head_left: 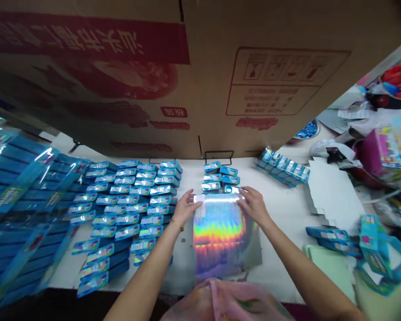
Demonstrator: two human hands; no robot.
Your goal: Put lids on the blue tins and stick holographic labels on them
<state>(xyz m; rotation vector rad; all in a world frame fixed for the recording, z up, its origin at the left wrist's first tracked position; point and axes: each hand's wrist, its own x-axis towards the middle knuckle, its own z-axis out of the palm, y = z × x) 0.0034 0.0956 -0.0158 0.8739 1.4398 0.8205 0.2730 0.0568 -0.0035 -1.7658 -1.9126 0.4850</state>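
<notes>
A shiny holographic sheet [220, 232] lies on the white table [287, 209] in front of me, showing rainbow bands. My left hand [186, 206] pinches its far left corner, fingers closed on the edge. My right hand [254, 206] grips the far right corner the same way. Just beyond the sheet sits a small group of blue packets [220, 177]. A thin gold bracelet is on my left wrist.
Rows of blue packets [130, 209] cover the table to the left, with wrapped blue bundles [16, 209] further left. A big cardboard box [194, 76] stands behind. A wrapped strip of packets [284, 167], flat white card [334, 191] and colourful clutter [381, 151] lie right.
</notes>
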